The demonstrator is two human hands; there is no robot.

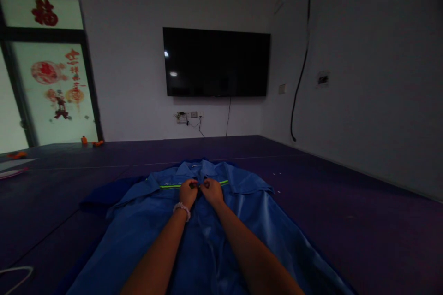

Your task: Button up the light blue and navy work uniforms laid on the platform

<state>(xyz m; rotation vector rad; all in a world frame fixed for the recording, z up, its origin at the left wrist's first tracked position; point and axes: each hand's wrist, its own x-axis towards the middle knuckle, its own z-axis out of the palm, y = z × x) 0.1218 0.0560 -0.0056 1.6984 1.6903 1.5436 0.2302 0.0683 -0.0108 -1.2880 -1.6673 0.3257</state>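
Note:
A blue short-sleeved work shirt (211, 235) with a collar and yellow-green stripes lies spread out, front up, its collar at the far end. My left hand (188, 192), with a pale scrunchie (182, 210) at the wrist, pinches the front edge just below the collar. Close beside it, my right hand (212, 191) pinches the opposite front edge. Both hands meet at the shirt's middle opening, fingertips almost touching. Whether a button or zipper lies between the fingers is too small and dark to tell. Darker blue cloth (110, 191) shows beneath the shirt on the left.
The shirt lies on a broad dark purple surface (346, 221). Small white bits (278, 191) lie to its right, and a white cable (17, 269) at near left. Orange objects (84, 140) stand by the door. A television (216, 62) hangs on the far wall, and a black cable (300, 83) dangles at right.

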